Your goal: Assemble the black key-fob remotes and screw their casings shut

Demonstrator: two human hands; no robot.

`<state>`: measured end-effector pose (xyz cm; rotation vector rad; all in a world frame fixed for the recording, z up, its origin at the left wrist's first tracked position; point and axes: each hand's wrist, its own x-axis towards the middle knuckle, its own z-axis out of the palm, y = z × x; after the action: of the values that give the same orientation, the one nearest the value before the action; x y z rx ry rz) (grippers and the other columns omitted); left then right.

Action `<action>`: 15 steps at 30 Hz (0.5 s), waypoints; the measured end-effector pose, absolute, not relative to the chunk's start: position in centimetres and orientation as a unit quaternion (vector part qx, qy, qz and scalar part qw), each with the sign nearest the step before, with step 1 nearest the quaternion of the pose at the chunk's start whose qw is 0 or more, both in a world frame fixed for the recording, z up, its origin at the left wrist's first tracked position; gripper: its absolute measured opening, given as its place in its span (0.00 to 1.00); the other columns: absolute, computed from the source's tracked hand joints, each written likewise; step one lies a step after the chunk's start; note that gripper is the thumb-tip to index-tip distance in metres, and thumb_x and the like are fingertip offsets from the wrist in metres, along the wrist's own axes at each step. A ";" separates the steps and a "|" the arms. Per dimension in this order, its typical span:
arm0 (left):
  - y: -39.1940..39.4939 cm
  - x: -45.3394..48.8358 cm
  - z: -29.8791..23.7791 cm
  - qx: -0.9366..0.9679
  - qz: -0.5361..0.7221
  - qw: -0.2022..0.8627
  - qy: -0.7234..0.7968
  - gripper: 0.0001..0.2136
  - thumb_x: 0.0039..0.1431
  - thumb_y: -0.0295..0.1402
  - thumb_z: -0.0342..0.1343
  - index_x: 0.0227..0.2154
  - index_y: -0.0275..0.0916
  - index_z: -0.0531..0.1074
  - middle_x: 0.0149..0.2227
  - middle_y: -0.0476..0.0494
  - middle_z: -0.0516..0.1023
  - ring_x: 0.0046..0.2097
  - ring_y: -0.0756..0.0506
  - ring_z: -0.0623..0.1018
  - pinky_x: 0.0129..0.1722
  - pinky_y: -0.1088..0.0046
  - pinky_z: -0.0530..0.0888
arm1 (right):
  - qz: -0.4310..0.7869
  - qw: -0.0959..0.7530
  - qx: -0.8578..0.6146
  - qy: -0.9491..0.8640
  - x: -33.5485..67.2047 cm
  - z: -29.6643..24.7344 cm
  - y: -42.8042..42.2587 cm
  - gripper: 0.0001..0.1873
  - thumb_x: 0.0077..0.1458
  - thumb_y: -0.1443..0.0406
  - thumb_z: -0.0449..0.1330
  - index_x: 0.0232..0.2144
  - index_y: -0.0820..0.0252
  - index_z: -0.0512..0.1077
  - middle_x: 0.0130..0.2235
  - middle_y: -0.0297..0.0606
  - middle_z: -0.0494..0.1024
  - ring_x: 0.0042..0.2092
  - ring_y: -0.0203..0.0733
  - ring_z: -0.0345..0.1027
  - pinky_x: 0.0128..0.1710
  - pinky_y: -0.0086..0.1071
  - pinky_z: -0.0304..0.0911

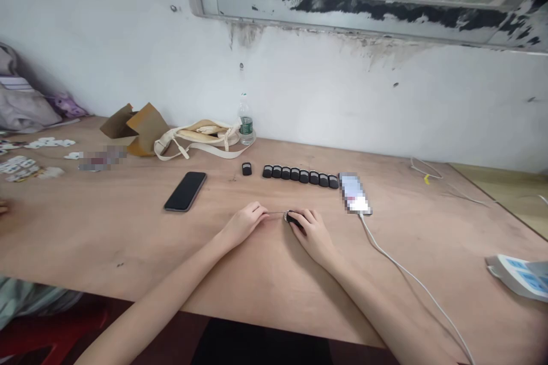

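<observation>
My right hand (312,234) is closed around a small rounded black piece (295,220) with a pale end, held low over the wooden table (257,279). From that end a thin line (276,213) runs straight across to my left hand (246,222), whose fingertips pinch it. Whether it is a cord or a narrow strip I cannot tell. Behind my hands, several similar black pieces (303,175) with grey bands stand side by side in a row. One more black piece (246,169) lies apart, left of that row.
A dark phone (185,191) lies left. A lit phone (354,193) with a white cable (402,268) lies right. Along the wall are a water bottle (246,125), a cream bag (201,137) and an open cardboard box (148,125). Another person's hand (3,206) shows at the left edge.
</observation>
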<state>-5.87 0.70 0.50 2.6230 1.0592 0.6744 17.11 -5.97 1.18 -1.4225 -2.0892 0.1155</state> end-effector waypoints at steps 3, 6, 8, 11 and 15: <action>0.7 -6.0 0.9 0.892 0.239 0.122 0.364 0.13 0.67 0.35 0.42 0.39 0.38 0.71 0.37 0.44 0.72 0.39 0.45 0.75 0.41 0.69 0.72 | 0.050 0.301 -0.535 -0.788 17.1 1.2 -6.0 0.14 0.63 0.66 0.50 0.48 0.51 0.70 0.48 0.40 0.74 0.47 0.48 0.64 0.48 0.46 0.63; 0.7 -6.2 1.4 0.886 0.253 0.131 0.365 0.12 0.67 0.35 0.43 0.38 0.38 0.71 0.36 0.45 0.72 0.38 0.46 0.74 0.40 0.70 0.72 | 0.050 0.300 -0.534 -0.789 17.1 1.3 -6.0 0.14 0.63 0.66 0.50 0.48 0.51 0.70 0.48 0.40 0.74 0.47 0.48 0.64 0.48 0.46 0.63; 0.7 -6.2 1.6 0.884 0.263 0.131 0.363 0.12 0.67 0.34 0.43 0.37 0.38 0.70 0.35 0.45 0.72 0.37 0.47 0.74 0.39 0.70 0.71 | 0.048 0.298 -0.533 -0.790 17.1 1.4 -6.0 0.14 0.63 0.65 0.50 0.48 0.50 0.70 0.47 0.41 0.74 0.47 0.48 0.65 0.48 0.46 0.64; 0.6 -6.2 1.7 0.882 0.280 0.129 0.356 0.11 0.67 0.34 0.43 0.37 0.38 0.70 0.35 0.45 0.71 0.37 0.47 0.73 0.39 0.71 0.71 | 0.046 0.300 -0.531 -0.791 17.2 1.3 -6.0 0.14 0.63 0.65 0.50 0.48 0.50 0.71 0.48 0.40 0.74 0.48 0.48 0.64 0.48 0.46 0.64; 0.6 -6.2 1.5 0.879 0.311 0.119 0.341 0.11 0.67 0.34 0.43 0.38 0.38 0.70 0.35 0.45 0.71 0.37 0.47 0.73 0.39 0.72 0.71 | 0.050 0.303 -0.537 -0.786 17.2 1.3 -6.0 0.15 0.62 0.66 0.50 0.48 0.50 0.70 0.48 0.40 0.73 0.48 0.48 0.64 0.47 0.45 0.65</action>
<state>-6.18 0.55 1.50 2.5702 0.9972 0.9100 17.18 -6.03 1.26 -1.4217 -2.0825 0.1338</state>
